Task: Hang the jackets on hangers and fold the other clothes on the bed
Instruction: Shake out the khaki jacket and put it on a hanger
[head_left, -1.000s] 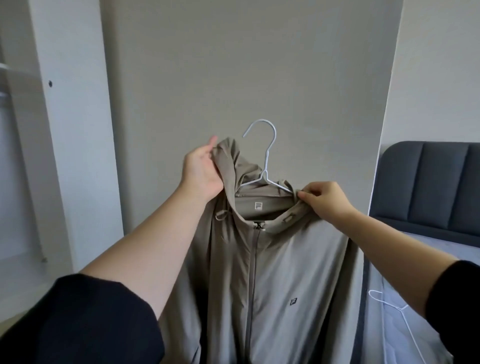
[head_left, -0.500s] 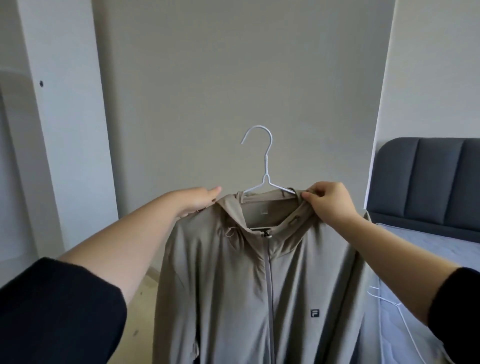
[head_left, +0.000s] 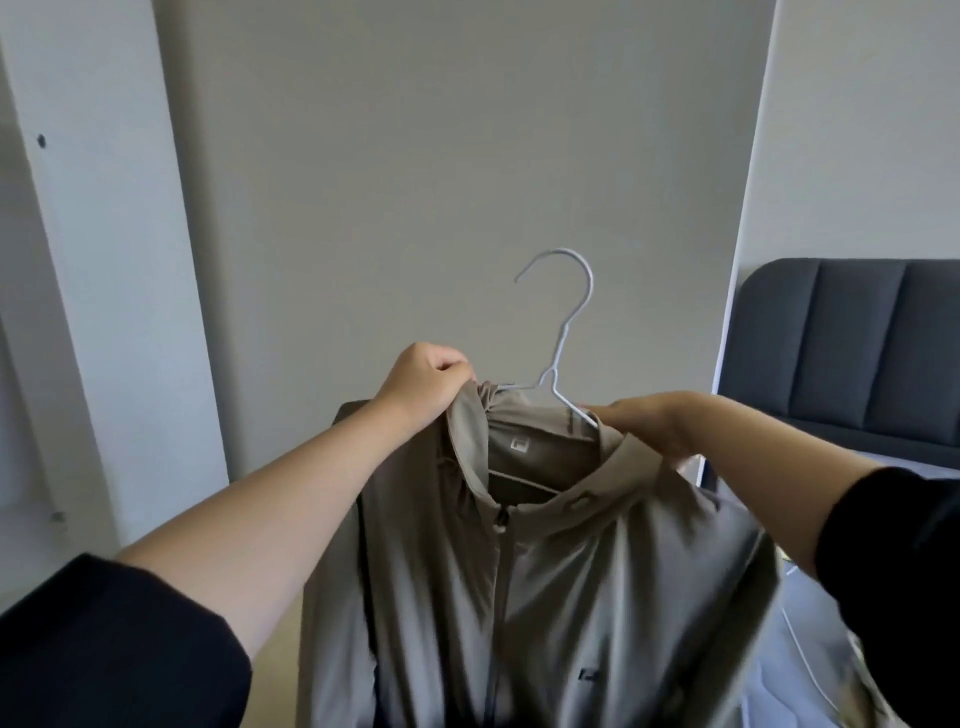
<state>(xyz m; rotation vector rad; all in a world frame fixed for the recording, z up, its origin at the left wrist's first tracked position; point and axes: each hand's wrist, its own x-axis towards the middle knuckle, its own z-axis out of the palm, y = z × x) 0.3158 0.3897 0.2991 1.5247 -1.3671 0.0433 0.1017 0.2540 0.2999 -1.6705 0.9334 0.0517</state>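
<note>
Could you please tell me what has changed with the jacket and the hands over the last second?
The left hand, which lay flat on the shoulder of the jacket half a second ago, has moved up and now pinches the collar beside the hanger. The right hand still grips the collar's right side at the hanger's arm.

Plain taupe zip-front fabric jacket (head_left: 597, 597); pale grey-white thin wire hanger (head_left: 563, 332); dark charcoal padded headboard (head_left: 852, 353), frame right; black sleeves (head_left: 104, 649).

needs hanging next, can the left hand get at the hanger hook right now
Probably yes: the hanger hook stands bare above the jacket, nothing between it and the left hand. That hand would first have to release the fabric.
</note>
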